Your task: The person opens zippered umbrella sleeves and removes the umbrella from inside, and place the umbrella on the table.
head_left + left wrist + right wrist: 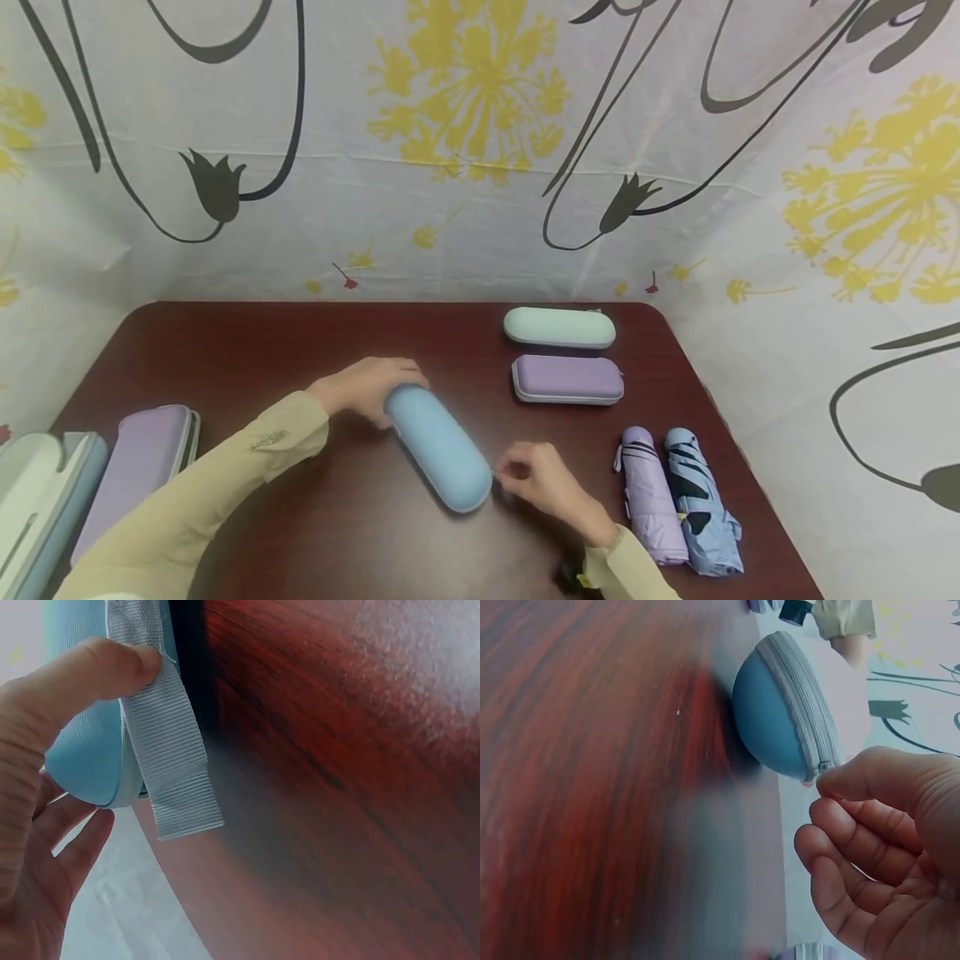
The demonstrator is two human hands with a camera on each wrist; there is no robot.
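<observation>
We hold a light-blue, rounded oblong zip case (438, 450) aslant at the middle of the dark-red wooden counter (337, 533). Our left hand (372, 388) grips its far end, thumb on a grey ribbed strip (169, 742); our right hand (551, 485) pinches the small zip pull (824, 766). Rightward lies a lilac folded umbrella (651, 500).

Three slim cases (438, 446) (559, 327) (567, 377), two folded umbrellas (654, 500) (701, 504) by the worktop's (337, 525) right edge, bulkier pieces (142, 454) at left edge, count unclear

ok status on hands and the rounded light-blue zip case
Left hand grips case at far end. Right hand pinches at grey zipper, near end. No obstruction seen.
</observation>
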